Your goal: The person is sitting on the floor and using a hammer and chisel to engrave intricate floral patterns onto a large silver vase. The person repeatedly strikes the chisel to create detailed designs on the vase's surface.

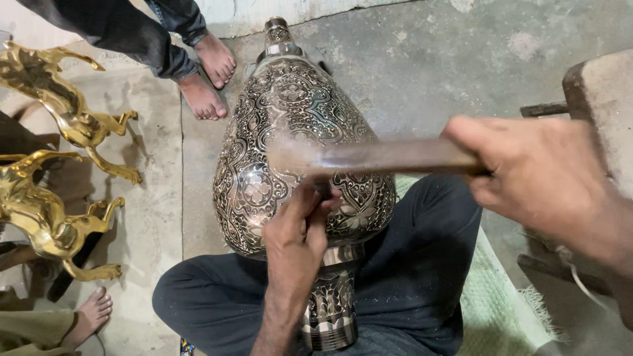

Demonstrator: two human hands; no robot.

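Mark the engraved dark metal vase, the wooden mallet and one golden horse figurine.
engraved dark metal vase (264,132), head view, upper body
wooden mallet (389,157), head view, blurred handle
golden horse figurine (59,99), head view, upper one's body

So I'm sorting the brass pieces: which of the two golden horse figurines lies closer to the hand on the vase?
The lower golden horse figurine, by the bare foot at bottom left; the upper golden horse figurine lies farther from the left hand.

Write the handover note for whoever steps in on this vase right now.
Left hand: pinches a small chisel against the engraved metal vase.
Right hand: grips a wooden mallet, blurred above the chisel.
Vase lies across the lap, neck pointing away.
Done: dense floral engraving covers the visible body.
Left: cannot tell which areas remain.
Nearby: two golden horse figures, other people's bare feet.
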